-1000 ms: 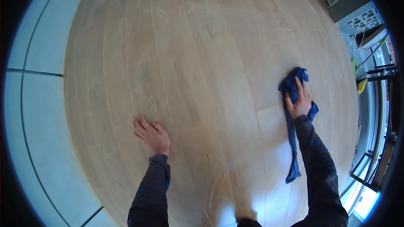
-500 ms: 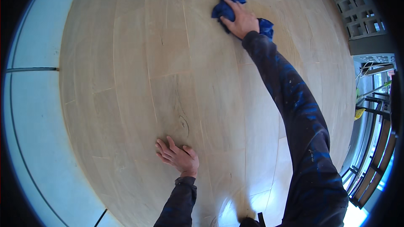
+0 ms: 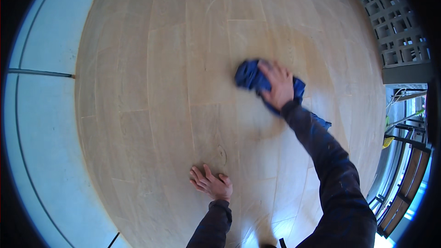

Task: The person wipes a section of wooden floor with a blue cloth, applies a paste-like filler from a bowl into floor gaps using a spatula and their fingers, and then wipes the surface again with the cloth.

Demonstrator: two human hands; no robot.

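My right hand [image 3: 277, 86] presses on a crumpled dark blue cloth [image 3: 248, 74], which lies on the light wood-plank floor [image 3: 170, 64] a little right of the picture's middle. The hand is slightly blurred, and a tail of the cloth trails out from under it toward the lower right, beside my dark sleeve. My left hand [image 3: 211, 183] rests palm down on the planks lower in the picture, fingers spread, holding nothing.
A white ledge or panel [image 3: 50, 138] with dark grooves borders the floor on the left. A pierced block screen [image 3: 390, 27] stands at upper right. Below it are cords, poles, a yellow object [image 3: 388, 142] and a wood-slatted piece with a dark frame [image 3: 409, 181].
My right hand swept the cloth far up and toward the middle, then drew it back down a little. My left hand sits farther right and lower in the picture, still spread.
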